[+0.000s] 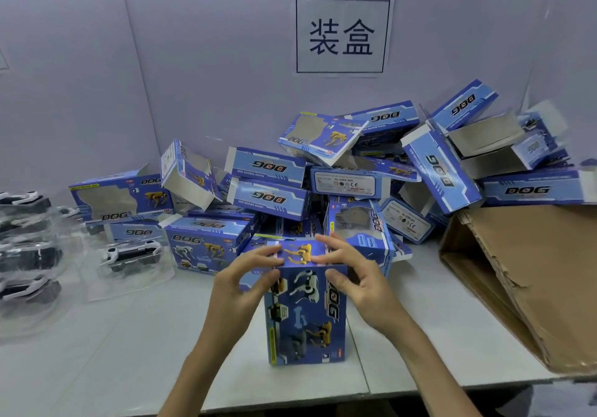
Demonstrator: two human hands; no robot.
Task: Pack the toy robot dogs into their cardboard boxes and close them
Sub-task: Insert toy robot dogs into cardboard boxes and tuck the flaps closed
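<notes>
Place: the blue printed cardboard box [307, 316] is being held upright on the white surface [129, 336], near centre | Hands: its top end is being pinched by the left hand [248, 274] and the right hand [352, 274], both clamped at the upper corners | Handling: judged light, thin-walled, easily creased; best gripped along folded edges, not mid-panel

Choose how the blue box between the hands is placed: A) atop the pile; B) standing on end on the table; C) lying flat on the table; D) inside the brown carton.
B: the box stands on end on the table, left hand and right hand holding its top.
</notes>
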